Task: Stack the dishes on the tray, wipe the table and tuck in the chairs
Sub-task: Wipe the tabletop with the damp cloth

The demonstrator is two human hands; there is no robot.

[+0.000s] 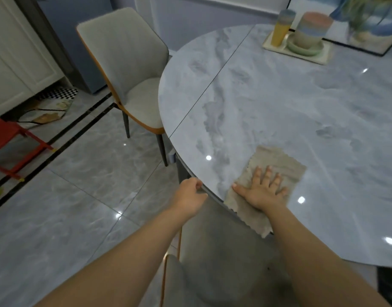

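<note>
Head view: right hand (pixel 262 189) lies flat, fingers straight and spread, palm pressing a beige cloth (pixel 277 171) onto the marble-look counter (pixel 279 103) near its rim at 6 o'clock. Nothing is clenched; this grip is released and simply bears down. The cloth runs lengthwise from the rim toward 1 o'clock, its near corner hanging just over the edge, most of it ahead of the fingertips. Left hand (pixel 191 193) sits just beside it at 9 o'clock, fingers curled round the counter's edge, apparently steadying the body.

Unwiped surface appears to spread from the cloth toward 12 and 1 o'clock, so the right hand, already on the cloth, looks best placed to push it that way. At the far side, around 1 o'clock and well apart from both hands, the tray (pixel 301 53) carries stacked dishes: a green plate (pixel 305 48) under a tall bowl stack (pixel 310 29), with a yellow cup (pixel 279 33) beside them. That step looks done.

One chair (pixel 128 69) stands at 10 o'clock, partly pulled out; another chair (pixel 223 262) sits below the arms at 6 o'clock. Both seem yet to be tucked in.
</note>
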